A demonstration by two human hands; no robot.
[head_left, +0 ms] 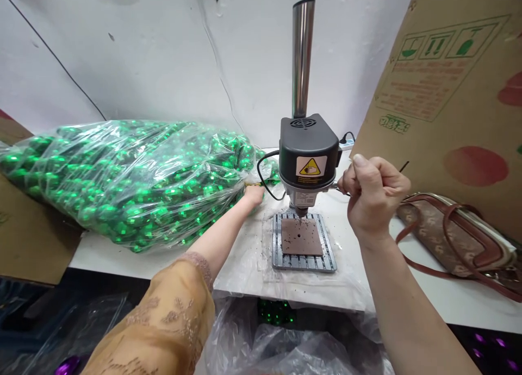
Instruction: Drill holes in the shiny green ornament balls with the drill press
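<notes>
A small benchtop drill press point(309, 152) with a black head and a chrome column stands in front of me. Its chuck point(302, 212) is above a brown square pad point(299, 238) with a dark hole, lying on the slotted metal base point(304, 263). My right hand point(371, 193) is closed in a fist at the press's right side, around its feed lever point(335, 185). My left hand point(255, 194) reaches to the end of a clear plastic bag point(134, 174) full of shiny green mirrored balls. Its fingers are mostly hidden, with a bit of yellow at them.
A tall cardboard box point(444, 103) and a brown handbag point(457, 233) with a strap stand at right. Dark crumbs lie around the press base. Below the table edge, clear plastic sheeting point(293, 350) holds more green balls point(276, 312). Another carton point(36, 233) is at left.
</notes>
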